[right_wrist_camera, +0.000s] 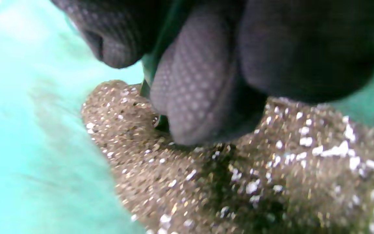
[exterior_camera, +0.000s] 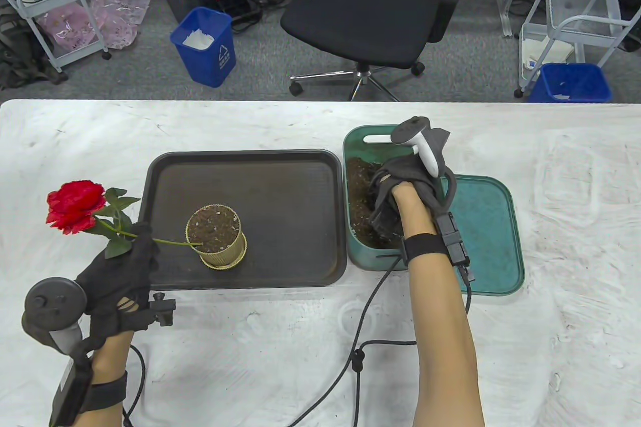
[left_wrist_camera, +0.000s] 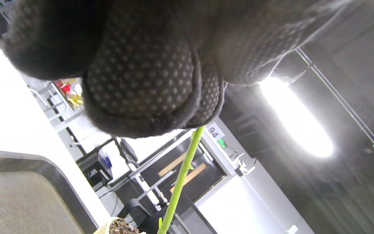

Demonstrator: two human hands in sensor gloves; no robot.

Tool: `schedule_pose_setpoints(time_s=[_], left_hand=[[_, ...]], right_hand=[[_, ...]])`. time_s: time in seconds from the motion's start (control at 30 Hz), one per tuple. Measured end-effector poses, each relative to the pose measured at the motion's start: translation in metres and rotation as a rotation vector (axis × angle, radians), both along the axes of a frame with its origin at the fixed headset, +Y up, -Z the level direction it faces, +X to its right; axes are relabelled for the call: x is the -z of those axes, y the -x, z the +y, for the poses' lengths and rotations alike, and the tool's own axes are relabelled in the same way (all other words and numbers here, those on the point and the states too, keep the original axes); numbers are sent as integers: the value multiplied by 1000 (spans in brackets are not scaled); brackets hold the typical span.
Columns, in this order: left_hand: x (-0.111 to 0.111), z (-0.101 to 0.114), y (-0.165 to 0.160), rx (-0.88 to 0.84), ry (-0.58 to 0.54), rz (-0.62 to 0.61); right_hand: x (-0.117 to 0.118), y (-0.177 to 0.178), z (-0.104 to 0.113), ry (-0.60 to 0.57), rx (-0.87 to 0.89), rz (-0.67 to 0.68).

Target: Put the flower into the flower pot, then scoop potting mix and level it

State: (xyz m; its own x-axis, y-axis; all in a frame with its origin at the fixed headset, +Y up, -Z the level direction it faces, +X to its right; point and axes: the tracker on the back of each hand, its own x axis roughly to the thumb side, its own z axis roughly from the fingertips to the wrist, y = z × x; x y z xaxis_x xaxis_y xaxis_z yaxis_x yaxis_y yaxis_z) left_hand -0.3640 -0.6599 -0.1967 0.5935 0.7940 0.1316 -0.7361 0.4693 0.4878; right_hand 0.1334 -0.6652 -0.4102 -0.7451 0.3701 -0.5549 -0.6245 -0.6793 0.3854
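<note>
A red rose (exterior_camera: 75, 205) with a green stem (left_wrist_camera: 182, 175) lies nearly level to the left of the tray. My left hand (exterior_camera: 137, 242) pinches the stem below its leaves. The stem's tip touches the soil at the rim of the gold ribbed flower pot (exterior_camera: 216, 237), which stands filled with soil on the dark tray (exterior_camera: 240, 166). My right hand (exterior_camera: 383, 201) is down inside the green bin (exterior_camera: 356, 144), on the potting mix (right_wrist_camera: 239, 182). Its fingers (right_wrist_camera: 193, 81) curl round a dark green tool, seemingly a scoop; most of it is hidden.
The bin's green lid (exterior_camera: 486, 227) lies flat just right of the bin. Glove cables (exterior_camera: 360, 317) trail across the white table toward its front edge. Beyond the far edge stand an office chair (exterior_camera: 365, 11) and blue waste bins (exterior_camera: 205, 46).
</note>
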Motion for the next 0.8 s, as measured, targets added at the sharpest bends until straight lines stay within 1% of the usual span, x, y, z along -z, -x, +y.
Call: schedule_pose_setpoints(time_s=[0.2,0.4,0.57,0.8], left_hand=[[0,0,0,-3,1,-2],[1,0,0,-8,2,-4],[0,0,0,-13,2,-9],[1,0,-1,-20,0,-19]], right_hand=[[-11,-10,3,15,202,-59],[-32,-25,9,-5,347,-147],[-52,-34,10,-46,460,-219],[-80,-40,21,-145,559,-311]])
